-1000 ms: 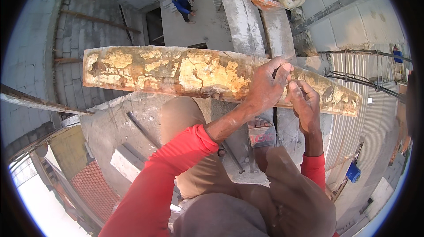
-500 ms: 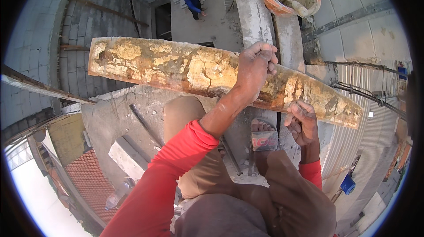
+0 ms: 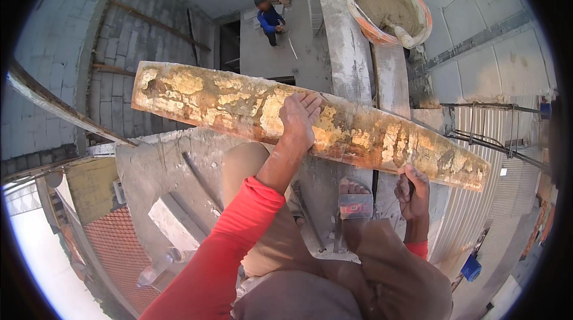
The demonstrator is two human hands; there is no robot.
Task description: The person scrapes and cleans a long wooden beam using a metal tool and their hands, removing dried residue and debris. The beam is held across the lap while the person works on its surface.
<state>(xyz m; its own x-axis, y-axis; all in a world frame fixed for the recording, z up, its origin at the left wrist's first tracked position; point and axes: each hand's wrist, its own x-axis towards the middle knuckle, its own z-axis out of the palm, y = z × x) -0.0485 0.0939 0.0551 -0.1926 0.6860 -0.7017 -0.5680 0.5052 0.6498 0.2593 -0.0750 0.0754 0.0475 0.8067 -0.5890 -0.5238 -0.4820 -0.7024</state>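
A long wooden board (image 3: 236, 102), crusted with flaking cream and brown residue, stretches across in front of me above my knees, its right end lower. My left hand (image 3: 300, 118) is over the middle of the board, its fingers stretched out toward the far edge; it seems to rest on the face. Closer to the right end, my right hand (image 3: 413, 192) is at the board's near edge, fingers curled and thumb pressed to them. What that pinch holds, if anything, is too small to make out.
A bucket of wet mortar (image 3: 391, 10) with a tool handle in it stands at the far right on concrete beams. Below, a person in blue (image 3: 270, 20) stands on a lower floor. A pale block (image 3: 175, 220) and plastic bottle (image 3: 160, 266) lie left. Rebar (image 3: 495, 141) juts out right.
My left hand has moved left along the board and its closed fingers have opened out. My right hand remains near the board's near edge. The person below now stands beside a thin pale stick.
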